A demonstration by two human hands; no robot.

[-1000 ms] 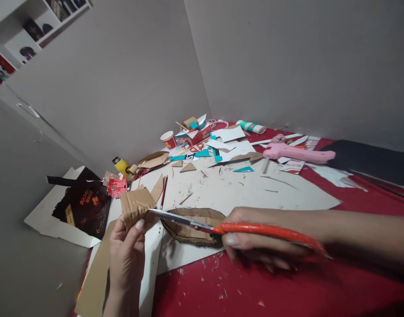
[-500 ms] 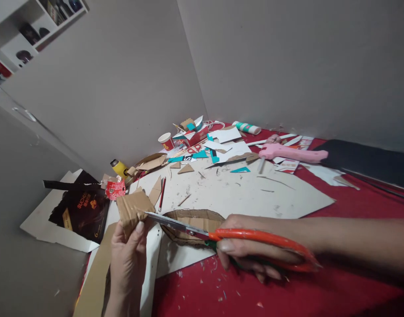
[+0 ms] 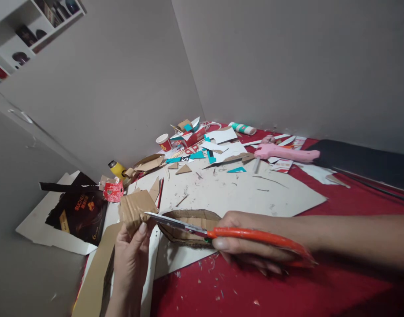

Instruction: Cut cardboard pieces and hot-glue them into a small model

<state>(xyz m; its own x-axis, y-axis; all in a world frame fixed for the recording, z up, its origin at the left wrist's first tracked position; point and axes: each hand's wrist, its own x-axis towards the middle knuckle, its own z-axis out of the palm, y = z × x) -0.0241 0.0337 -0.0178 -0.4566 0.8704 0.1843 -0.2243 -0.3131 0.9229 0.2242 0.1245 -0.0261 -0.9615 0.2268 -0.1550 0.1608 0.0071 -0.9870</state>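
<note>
The left hand (image 3: 131, 259) rises from the near edge of the table (image 3: 337, 207), thumb and fingers pinched on a folded scrap of corrugated cardboard (image 3: 135, 209) held above its near left corner. The right hand (image 3: 251, 235) reaches in from the right edge, forearm level, fingers closed through the handles of the orange scissors (image 3: 228, 232) — blade tips touching the scrap's right edge. Beneath the blades lies a curved cardboard piece (image 3: 188, 224) on a pale board (image 3: 254, 193); bare red cloth runs along the near edge.

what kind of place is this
Probably a home craft corner: a red-covered table strewn with cardboard offcuts, a pink glue gun, and orange scissors cutting a cardboard piece.
</note>
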